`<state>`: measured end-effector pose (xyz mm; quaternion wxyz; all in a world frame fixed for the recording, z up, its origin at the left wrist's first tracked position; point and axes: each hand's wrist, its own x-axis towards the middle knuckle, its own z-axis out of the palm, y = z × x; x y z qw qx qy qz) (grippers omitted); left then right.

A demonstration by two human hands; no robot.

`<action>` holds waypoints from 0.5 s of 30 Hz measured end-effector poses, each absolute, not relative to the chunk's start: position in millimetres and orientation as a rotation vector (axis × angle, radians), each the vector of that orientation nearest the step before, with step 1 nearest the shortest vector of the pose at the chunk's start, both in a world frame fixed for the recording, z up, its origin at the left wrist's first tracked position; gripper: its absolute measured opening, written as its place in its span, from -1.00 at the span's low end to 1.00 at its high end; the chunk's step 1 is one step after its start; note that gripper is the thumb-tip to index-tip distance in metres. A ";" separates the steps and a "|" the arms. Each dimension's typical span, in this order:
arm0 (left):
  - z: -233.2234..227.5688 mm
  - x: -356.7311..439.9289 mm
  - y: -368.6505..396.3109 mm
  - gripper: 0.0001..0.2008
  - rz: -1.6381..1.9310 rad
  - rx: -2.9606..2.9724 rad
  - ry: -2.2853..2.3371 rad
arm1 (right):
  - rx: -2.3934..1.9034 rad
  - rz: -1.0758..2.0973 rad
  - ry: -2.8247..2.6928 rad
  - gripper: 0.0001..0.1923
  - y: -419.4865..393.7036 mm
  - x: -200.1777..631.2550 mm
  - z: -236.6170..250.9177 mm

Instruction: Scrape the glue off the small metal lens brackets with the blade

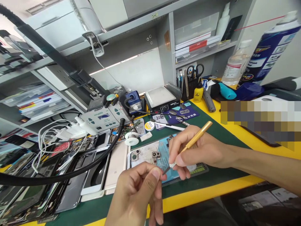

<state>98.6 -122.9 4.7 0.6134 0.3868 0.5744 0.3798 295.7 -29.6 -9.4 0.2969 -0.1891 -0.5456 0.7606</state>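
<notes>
My right hand (209, 153) grips a craft knife (198, 135) with a gold handle, held like a pen. Its dark blade points down and left, at the fingertips of my left hand (138, 191). The left thumb and forefinger are pinched together; whatever lies between them is too small or hidden to make out. Beneath both hands is a work mat (164, 142) with a blue and whitish worn surface. Small camera modules (155, 154) lie on it, just beyond my left fingers. A pale phone back piece (134, 155) with lens openings sits at the mat's left end.
Phones (98, 172) and stacked phone parts (28, 191) crowd the left, crossed by a thick black hose (94, 166). Behind stand a solder spool (131, 138), a soldering station (104, 117) and a heating plate (161, 97). A yellow bottle (198, 93) and spray can (268, 50) stand right.
</notes>
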 end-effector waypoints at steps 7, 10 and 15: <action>8.6 99.3 -121.3 -0.47 0.873 0.853 1.295 | -0.456 2.051 -1.433 -0.92 -28.7 296.1 -11.4; 8.2 99.5 -121.5 -0.45 0.858 0.865 1.301 | -0.463 2.042 -1.413 -0.93 -28.6 295.8 -10.6; 8.8 99.8 -122.9 -0.45 0.858 0.859 1.318 | -0.508 2.030 -1.465 -0.92 -30.2 296.3 -7.7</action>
